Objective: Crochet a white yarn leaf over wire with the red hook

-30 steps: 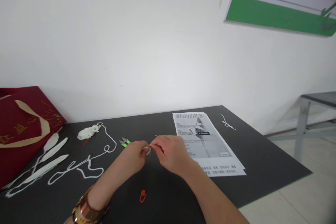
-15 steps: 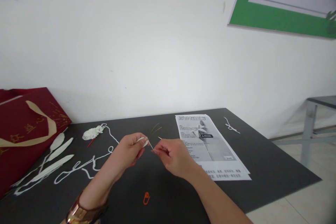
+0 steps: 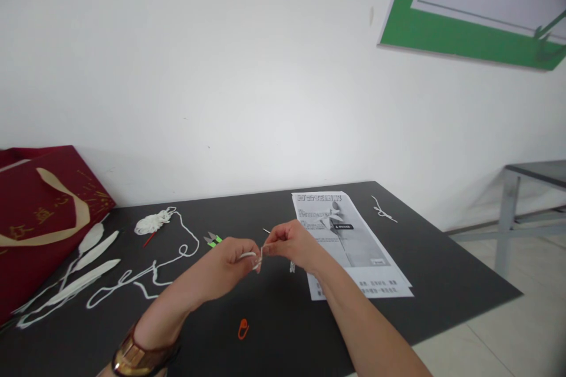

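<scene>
My left hand [image 3: 236,265] is closed, pinching a small piece of white yarn work [image 3: 248,255] between thumb and fingers. Close beside it, fingertips almost touching, my right hand [image 3: 289,241] is closed in a pinch on a thin rod that looks like a crochet hook [image 3: 266,231]; its pale tip sticks out past the fingers. A short white strand spans the gap between both hands. Below them lies an orange stitch marker [image 3: 243,328]. Green-handled thread snips [image 3: 213,240] show just behind my left hand, partly hidden by it.
White yarn [image 3: 152,222] lies bunched at the back left, its strand trailing toward me, with a red stick [image 3: 149,240] beside it. White leaf-shaped pieces [image 3: 95,250] rest by a dark red bag [image 3: 39,218]. Printed sheets [image 3: 375,291] and a knotted white cord [image 3: 382,210] lie right.
Both hands have shifted and turned; my right hand's fingertips are higher and closer to my left hand. The thread snips and a white bit under my right hand have come into view.
</scene>
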Motion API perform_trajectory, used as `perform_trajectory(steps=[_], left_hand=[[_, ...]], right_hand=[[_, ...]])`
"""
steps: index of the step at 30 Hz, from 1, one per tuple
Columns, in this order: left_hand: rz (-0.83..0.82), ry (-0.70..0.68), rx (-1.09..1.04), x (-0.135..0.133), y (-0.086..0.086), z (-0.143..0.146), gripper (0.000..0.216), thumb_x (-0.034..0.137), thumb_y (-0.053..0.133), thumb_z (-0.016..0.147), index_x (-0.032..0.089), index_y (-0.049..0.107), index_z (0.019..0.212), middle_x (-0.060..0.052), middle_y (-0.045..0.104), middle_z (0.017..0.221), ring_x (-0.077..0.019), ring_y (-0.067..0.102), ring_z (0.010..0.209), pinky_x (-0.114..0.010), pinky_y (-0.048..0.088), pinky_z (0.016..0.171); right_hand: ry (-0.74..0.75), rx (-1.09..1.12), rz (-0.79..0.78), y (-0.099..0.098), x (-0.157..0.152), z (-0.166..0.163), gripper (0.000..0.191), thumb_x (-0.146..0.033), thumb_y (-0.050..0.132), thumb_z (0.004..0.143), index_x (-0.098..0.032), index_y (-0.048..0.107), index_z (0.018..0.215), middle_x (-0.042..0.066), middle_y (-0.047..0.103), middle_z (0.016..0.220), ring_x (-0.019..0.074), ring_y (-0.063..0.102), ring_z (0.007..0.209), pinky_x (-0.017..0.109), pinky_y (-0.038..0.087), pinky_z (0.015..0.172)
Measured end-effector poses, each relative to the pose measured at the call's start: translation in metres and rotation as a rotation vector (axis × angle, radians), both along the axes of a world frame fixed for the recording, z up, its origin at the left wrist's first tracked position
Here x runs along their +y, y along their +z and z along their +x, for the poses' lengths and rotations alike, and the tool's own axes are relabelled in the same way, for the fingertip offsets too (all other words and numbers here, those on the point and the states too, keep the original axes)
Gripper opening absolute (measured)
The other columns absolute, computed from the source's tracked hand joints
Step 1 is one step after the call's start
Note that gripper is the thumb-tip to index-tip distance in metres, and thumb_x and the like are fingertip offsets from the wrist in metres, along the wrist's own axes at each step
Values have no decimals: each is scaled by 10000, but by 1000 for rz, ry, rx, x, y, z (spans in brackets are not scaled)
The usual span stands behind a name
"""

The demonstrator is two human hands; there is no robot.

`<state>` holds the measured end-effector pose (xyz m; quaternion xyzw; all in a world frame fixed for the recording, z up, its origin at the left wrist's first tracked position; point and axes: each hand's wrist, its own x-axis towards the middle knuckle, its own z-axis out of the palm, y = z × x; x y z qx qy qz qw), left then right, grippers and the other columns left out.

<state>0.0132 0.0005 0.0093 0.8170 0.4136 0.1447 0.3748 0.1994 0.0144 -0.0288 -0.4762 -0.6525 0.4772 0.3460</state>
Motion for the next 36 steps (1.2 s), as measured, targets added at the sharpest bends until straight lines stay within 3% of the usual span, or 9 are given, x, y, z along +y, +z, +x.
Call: perform_trajectory(steps=[3,6,14,19,23,26,29,32,36], left_hand=[[115,-75,125,-1,-5,2,223,145,406,794,181,590,674,5,593,637,-135,536,611,-236,368,576],[149,-64,205,-2,-13,5,242,120,402,772,183,608,664,-37,651,655,-174,581,622,-268,365,580],[239,120,353,7,-38,10,268,121,392,791,153,632,676,-152,689,696,-260,627,661,-325,340,578],[215,245,297,20,-34,6,273,126,382,813,170,625,697,-115,694,743,-231,624,734,-312,378,665],[185,361,198,24,-26,5,253,163,384,827,177,588,679,-114,673,764,-236,611,773,-323,384,703],[139,429,76,25,-22,6,220,189,422,806,192,546,624,-79,628,702,-229,588,744,-316,385,685],[20,473,-78,22,-20,6,209,260,438,806,204,512,618,7,505,556,-171,511,561,-269,367,538],[-176,481,-240,17,-19,7,246,380,394,839,213,477,679,88,317,463,-102,283,373,-220,231,372],[-396,417,-441,12,-14,4,279,449,444,829,217,413,677,111,264,482,-64,152,381,-183,143,336]], right_hand=[[58,-70,2,0,2,6,154,-292,693,681,-140,674,672,-58,487,492,68,356,441,204,256,413],[114,-159,34,3,3,10,115,-256,704,663,-143,687,651,-58,488,473,69,373,434,202,258,406],[54,-312,249,8,-5,4,91,-226,647,733,-153,689,697,-38,542,523,83,448,487,202,272,448],[18,-327,344,15,-17,-3,146,-271,602,806,-164,664,728,-43,534,522,82,439,485,193,289,460],[3,-436,567,17,-25,-11,177,-232,525,861,-182,667,766,4,635,639,120,546,597,227,334,558],[-1,-578,772,14,-30,-15,224,-198,459,888,-177,661,795,43,666,694,151,587,641,260,344,589],[24,-668,860,10,-31,-17,212,-186,463,881,-183,657,797,36,666,672,157,602,623,268,354,586],[51,-650,817,8,-30,-17,195,-188,481,872,-192,658,788,29,680,690,162,623,644,265,365,597],[67,-604,762,7,-26,-16,186,-188,493,869,-195,669,809,33,704,734,159,638,668,250,380,603]])
